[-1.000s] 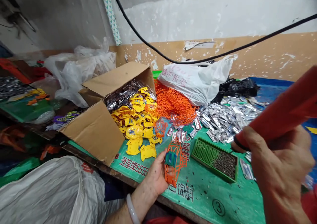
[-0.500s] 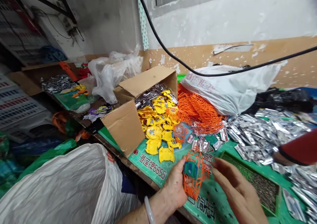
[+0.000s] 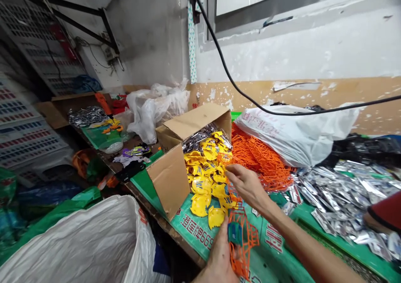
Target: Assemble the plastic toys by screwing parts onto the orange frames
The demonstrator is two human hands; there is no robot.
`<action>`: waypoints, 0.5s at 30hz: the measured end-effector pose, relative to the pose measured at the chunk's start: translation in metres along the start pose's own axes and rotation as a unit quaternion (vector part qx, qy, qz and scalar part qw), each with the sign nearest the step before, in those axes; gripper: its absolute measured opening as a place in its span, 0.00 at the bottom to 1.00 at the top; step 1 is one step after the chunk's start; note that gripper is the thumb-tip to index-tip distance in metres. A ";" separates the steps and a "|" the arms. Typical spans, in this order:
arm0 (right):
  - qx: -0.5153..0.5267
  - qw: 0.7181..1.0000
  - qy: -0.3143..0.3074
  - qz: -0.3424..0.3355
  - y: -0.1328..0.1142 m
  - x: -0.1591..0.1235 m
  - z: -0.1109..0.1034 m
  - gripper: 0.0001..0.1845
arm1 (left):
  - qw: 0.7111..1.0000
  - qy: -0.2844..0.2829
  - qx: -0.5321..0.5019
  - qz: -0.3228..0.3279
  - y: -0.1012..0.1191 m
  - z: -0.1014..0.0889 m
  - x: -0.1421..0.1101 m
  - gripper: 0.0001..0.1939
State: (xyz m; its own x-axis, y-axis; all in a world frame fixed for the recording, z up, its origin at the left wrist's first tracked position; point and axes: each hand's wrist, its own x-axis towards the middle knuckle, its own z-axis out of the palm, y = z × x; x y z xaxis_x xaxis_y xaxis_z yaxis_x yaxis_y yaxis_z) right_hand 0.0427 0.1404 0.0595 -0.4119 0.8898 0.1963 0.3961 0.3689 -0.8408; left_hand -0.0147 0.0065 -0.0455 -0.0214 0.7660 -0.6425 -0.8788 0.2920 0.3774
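At the far left of the bench (image 3: 156, 221) — white plastic crates (image 3: 21, 137) stacked up, then a big white sack (image 3: 78, 245) slumped in the foreground. Next along, a cardboard box (image 3: 171, 178) with flaps folded back, apparently so that the yellow plastic pieces (image 3: 203, 183) inside it and spilling onto the green printed mat (image 3: 194, 233) stay within easy reach. Low at centre, the left hand (image 3: 219, 258) closed around the bottom of an orange plastic frame (image 3: 250, 241), a small teal clip (image 3: 234, 233) sitting on it — a low grip, probably leaving the upper end of the frame free. Just above that frame, the right hand (image 3: 247, 185) crossing in from the lower right, loosely extended and narrow, nothing clearly held, its tips close to the frame's top and the yellow pieces. Further right, a heap of orange plastic mesh (image 3: 260, 162), a white plastic bag (image 3: 297, 137) slumped behind it, and silver foil sachets (image 3: 347, 187) strewn toward the right edge.
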 end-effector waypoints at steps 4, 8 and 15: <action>-0.036 0.999 -0.015 0.019 -0.024 0.076 0.038 0.15 | 0.999 0.053 0.002 -0.002 0.008 -0.003 0.002 0.18; -0.043 0.996 -0.008 0.076 -0.032 0.114 0.069 0.18 | 0.999 0.051 -0.002 0.007 0.015 0.001 0.000 0.18; 0.040 0.995 0.032 0.091 -0.018 0.094 0.062 0.16 | 0.998 0.043 -0.046 0.025 0.021 0.004 -0.006 0.14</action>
State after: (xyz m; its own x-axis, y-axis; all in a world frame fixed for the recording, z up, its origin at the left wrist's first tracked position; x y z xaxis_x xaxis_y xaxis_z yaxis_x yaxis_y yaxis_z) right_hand -0.0542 0.2008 0.0622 -0.2851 0.9561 0.0678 0.3922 0.1809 -0.9019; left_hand -0.0311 0.0099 -0.0311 -0.1042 0.7246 -0.6812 -0.9155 0.1978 0.3504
